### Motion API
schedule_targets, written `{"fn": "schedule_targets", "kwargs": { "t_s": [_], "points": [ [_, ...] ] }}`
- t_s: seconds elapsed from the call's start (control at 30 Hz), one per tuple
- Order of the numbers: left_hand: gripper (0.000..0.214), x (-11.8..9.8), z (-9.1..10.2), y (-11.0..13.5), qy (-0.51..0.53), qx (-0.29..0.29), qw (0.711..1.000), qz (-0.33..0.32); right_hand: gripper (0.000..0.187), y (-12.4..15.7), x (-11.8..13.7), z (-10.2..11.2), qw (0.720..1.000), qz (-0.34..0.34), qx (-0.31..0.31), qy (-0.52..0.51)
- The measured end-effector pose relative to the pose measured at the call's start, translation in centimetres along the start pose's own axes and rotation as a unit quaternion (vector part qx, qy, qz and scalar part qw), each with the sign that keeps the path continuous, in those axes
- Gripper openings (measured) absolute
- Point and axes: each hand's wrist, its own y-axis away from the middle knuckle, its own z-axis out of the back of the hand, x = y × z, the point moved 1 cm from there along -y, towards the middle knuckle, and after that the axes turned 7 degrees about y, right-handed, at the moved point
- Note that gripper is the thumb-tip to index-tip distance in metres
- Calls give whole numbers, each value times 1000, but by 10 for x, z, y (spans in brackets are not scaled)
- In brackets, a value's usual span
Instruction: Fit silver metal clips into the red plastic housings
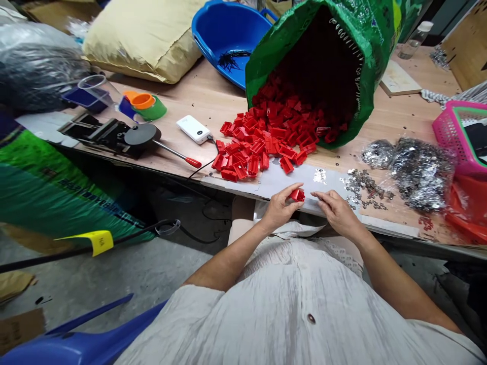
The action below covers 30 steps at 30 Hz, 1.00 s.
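Observation:
Between the thumb and fingers of my left hand [280, 207] is a small red plastic housing [298, 195], held just over the table's front edge. My right hand [337, 212] is beside it, thumb and forefinger pinched on a small metal piece [316, 195] whose exact shape I cannot make out. The two hands are apart. Ahead of them, a heap of red plastic housings [262, 139] spills from the mouth of a green woven sack [365, 61]. Small flat metal parts [365, 185] lie scattered to the right of my right hand, and a few more [320, 176] lie straight ahead.
Plastic bags of metal parts [422, 170] and a pink basket [443, 129] stand at the right. Leftward are a white power bank [193, 129] with a cable, a hand-lever tool [114, 134] and coloured cups [143, 101]. A blue basin [205, 35] stands behind.

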Motion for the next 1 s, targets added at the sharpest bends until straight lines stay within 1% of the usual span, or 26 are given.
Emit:
{"fn": "schedule_targets", "kwargs": {
  "t_s": [0.13, 0.2, 0.3, 0.43, 0.63, 0.83, 1.0],
  "points": [
    [46, 2, 7, -11, -114, 49, 992, -34, 28, -1, 1, -4, 998, 10, 15, 56],
    [44, 3, 9, -16, -148, 75, 986, -33, 22, -2, 2, -6, 997, 10, 15, 71],
    [40, 2, 12, -22, -164, 106, 981, -12, 18, -3, 2, -7, 997, 14, 14, 76],
    [35, -1, 14, -26, -157, 136, 978, 9, 18, -5, 3, -7, 997, 22, 17, 77],
    [32, -5, 15, -29, -161, 141, 977, 7, 18, -7, 2, -8, 995, 25, 32, 91],
    [31, 0, 13, -27, -168, 129, 977, 11, 17, -10, 5, -8, 993, 10, 48, 106],
    [28, 3, 10, -25, -151, 106, 983, 13, 14, -11, 11, -18, 993, -15, 24, 117]
  ]
}}
